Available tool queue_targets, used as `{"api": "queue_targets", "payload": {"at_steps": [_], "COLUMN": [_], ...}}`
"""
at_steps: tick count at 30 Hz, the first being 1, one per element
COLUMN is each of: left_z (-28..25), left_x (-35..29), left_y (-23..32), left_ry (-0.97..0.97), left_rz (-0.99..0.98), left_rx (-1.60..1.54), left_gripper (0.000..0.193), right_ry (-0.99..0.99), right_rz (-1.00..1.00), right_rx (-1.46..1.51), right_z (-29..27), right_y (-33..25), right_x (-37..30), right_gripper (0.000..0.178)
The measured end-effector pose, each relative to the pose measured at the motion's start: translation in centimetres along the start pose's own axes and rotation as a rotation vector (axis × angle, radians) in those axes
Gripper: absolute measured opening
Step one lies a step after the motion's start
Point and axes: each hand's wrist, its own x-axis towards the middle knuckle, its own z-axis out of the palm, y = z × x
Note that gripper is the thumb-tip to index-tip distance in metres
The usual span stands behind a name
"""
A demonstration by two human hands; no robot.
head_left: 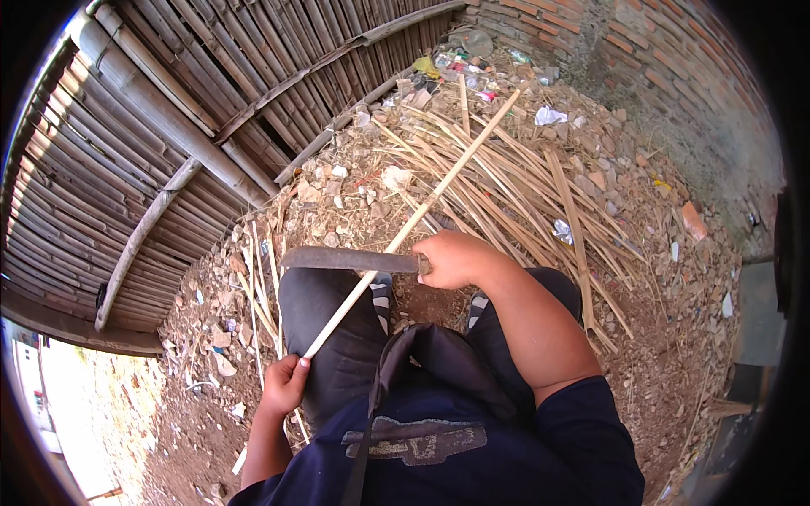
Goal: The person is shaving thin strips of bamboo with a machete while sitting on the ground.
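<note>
My left hand (285, 385) is closed around the near end of a long pale bamboo strip (414, 220), beside my left knee. From there the strip slants up and to the right, away from me, over the ground. In my right hand (456, 260) is the handle of a machete (352, 259). Its dark, broad blade points left, lying across the strip above my left thigh; whether the edge bites into it I cannot tell. Most of the machete's handle is hidden in my fist.
A heap of split bamboo strips (515, 202) covers the ground ahead, with several more strips (263, 295) by my left leg. Stones, dry straw and litter such as crumpled foil (563, 232) lie around. A bamboo wall (169, 169) stands left, a brick wall (666, 76) at the back right.
</note>
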Motion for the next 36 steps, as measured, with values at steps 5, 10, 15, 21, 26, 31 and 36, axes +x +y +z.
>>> {"api": "queue_targets", "payload": {"at_steps": [5, 10, 15, 21, 26, 31, 36], "left_z": [0.0, 0.0, 0.3, 0.0, 0.2, 0.2, 0.2], "left_x": [0.0, 0.0, 0.1, 0.0, 0.1, 0.2, 0.2], "left_y": [0.2, 0.2, 0.3, 0.6, 0.5, 0.3, 0.0], "left_ry": [-0.003, 0.0, 0.048, -0.001, 0.032, 0.03, 0.025], "left_rz": [-0.001, 0.005, 0.026, -0.01, 0.014, 0.014, 0.004], "left_rx": [-0.003, 0.027, 0.012, 0.026, 0.011, -0.012, -0.035], "left_gripper": [0.042, 0.041, 0.044, 0.04, 0.043, 0.044, 0.044], "right_ry": [-0.004, -0.018, 0.098, 0.093, 0.104, 0.108, 0.109], "right_rz": [0.006, 0.0, -0.09, -0.107, -0.103, -0.105, -0.092], "right_rx": [-0.004, -0.022, 0.013, 0.022, 0.014, 0.012, 0.024], "right_z": [0.1, 0.1, 1.3, 1.5, 1.7, 1.6, 1.4], "right_y": [0.1, 0.1, 1.1, 1.3, 1.4, 1.4, 1.2], "right_x": [0.0, 0.2, 0.6, 0.8, 0.8, 0.8, 0.5], "right_gripper": [0.041, 0.042, 0.039, 0.042, 0.044, 0.043, 0.04]}}
